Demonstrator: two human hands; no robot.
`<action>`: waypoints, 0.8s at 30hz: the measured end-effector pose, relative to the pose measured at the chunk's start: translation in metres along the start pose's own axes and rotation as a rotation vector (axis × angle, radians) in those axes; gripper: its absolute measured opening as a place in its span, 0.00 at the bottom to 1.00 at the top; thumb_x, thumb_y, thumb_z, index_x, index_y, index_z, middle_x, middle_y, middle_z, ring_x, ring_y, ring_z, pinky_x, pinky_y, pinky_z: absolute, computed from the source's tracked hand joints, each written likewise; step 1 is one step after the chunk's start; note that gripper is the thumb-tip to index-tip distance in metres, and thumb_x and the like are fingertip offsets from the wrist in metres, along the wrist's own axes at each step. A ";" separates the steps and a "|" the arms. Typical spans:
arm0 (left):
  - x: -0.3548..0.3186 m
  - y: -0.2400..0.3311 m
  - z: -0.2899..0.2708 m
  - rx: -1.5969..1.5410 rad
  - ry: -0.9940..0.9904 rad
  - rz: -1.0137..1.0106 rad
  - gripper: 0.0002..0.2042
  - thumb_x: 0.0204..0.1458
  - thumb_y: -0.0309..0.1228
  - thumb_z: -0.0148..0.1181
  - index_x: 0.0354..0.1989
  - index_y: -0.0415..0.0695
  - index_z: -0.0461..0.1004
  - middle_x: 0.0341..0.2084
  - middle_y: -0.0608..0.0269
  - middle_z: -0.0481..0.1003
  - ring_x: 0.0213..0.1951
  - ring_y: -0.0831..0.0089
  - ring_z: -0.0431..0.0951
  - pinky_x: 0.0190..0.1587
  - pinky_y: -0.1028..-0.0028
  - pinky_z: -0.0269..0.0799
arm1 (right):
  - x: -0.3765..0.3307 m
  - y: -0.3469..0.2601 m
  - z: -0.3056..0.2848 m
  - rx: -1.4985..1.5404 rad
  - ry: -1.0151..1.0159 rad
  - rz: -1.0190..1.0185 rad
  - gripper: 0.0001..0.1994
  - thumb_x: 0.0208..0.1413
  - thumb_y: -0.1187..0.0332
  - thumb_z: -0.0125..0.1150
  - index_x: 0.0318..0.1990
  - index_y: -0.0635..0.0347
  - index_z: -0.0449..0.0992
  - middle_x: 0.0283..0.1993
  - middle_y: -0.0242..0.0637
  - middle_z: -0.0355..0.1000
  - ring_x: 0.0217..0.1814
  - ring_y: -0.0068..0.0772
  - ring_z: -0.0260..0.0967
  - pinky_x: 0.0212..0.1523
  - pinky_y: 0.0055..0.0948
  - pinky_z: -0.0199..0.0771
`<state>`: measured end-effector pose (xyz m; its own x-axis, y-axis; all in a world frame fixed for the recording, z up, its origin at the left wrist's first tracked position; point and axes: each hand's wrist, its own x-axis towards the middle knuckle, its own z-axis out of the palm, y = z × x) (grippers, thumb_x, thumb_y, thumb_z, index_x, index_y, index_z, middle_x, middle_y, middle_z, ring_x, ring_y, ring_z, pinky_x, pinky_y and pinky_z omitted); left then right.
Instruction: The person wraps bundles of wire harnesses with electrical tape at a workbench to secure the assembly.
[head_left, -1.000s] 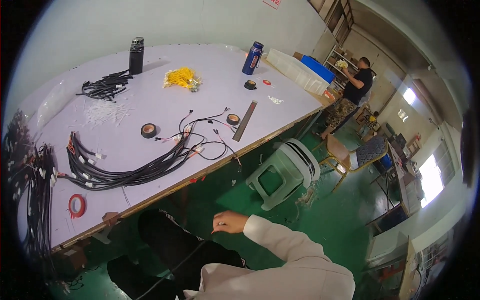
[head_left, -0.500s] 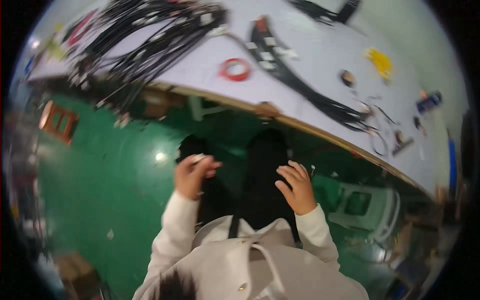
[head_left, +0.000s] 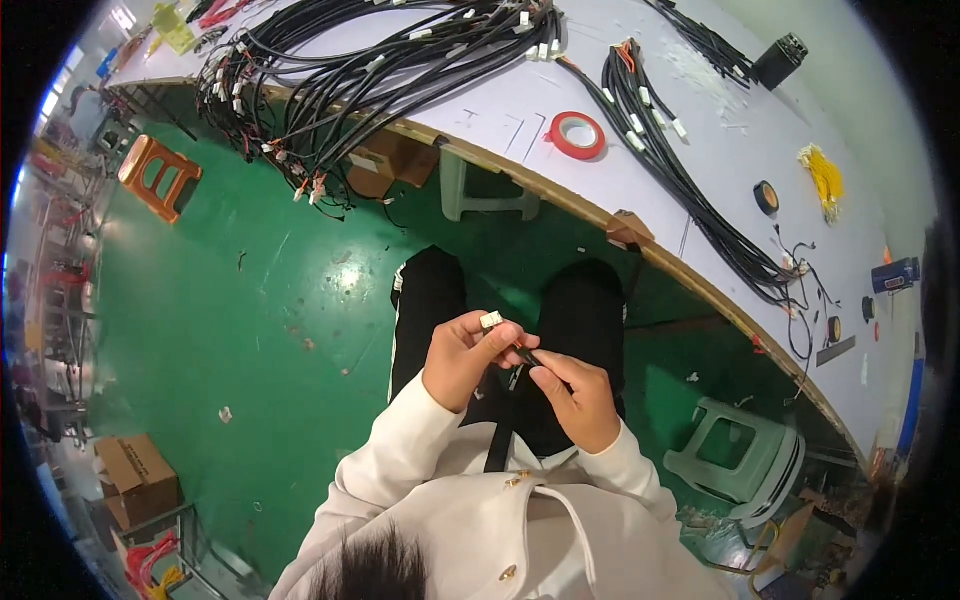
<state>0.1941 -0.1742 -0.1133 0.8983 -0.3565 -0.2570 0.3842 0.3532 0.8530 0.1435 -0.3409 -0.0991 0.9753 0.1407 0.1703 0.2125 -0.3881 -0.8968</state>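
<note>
Above my lap, my left hand is closed, pinching a small white plug connector between thumb and fingers. A short black cable with a bit of red wire runs from there toward my right hand. My right hand is closed on that black cable, its thumb lying along it. Both hands are close together, between my knees and the table edge. The cable's far end is hidden behind my hands.
On the white table lie a large bundle of black cables, a second bundle, red tape, black tape and yellow wires. Stools and cardboard boxes stand on the green floor.
My hands were apart; now they have come together over my lap, with my right hand closed on the black cable. The view has shifted, so the table appears farther right.
</note>
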 end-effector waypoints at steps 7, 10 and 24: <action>-0.001 0.001 0.015 0.000 -0.064 -0.026 0.09 0.54 0.33 0.56 0.30 0.39 0.72 0.31 0.53 0.78 0.26 0.79 0.74 0.32 0.81 0.69 | -0.008 -0.011 -0.013 -0.074 0.029 0.076 0.11 0.55 0.69 0.54 0.41 0.66 0.73 0.31 0.48 0.73 0.29 0.43 0.72 0.28 0.30 0.69; -0.003 -0.001 0.027 0.023 -0.037 0.006 0.09 0.54 0.33 0.55 0.29 0.38 0.72 0.31 0.54 0.78 0.26 0.79 0.73 0.32 0.80 0.69 | -0.011 -0.012 -0.014 -0.068 0.120 0.037 0.10 0.55 0.69 0.54 0.41 0.67 0.73 0.31 0.48 0.72 0.28 0.43 0.72 0.26 0.30 0.68; 0.007 -0.001 0.038 0.035 -0.135 0.000 0.09 0.54 0.33 0.55 0.33 0.38 0.74 0.31 0.57 0.78 0.27 0.81 0.72 0.30 0.81 0.67 | -0.018 -0.001 -0.012 0.074 0.154 0.113 0.09 0.57 0.70 0.51 0.37 0.69 0.72 0.21 0.32 0.65 0.20 0.19 0.60 0.22 0.19 0.60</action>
<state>0.1920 -0.2095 -0.0985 0.8606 -0.4701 -0.1957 0.3746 0.3240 0.8687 0.1270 -0.3537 -0.0968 0.9916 -0.0433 0.1221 0.1016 -0.3247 -0.9404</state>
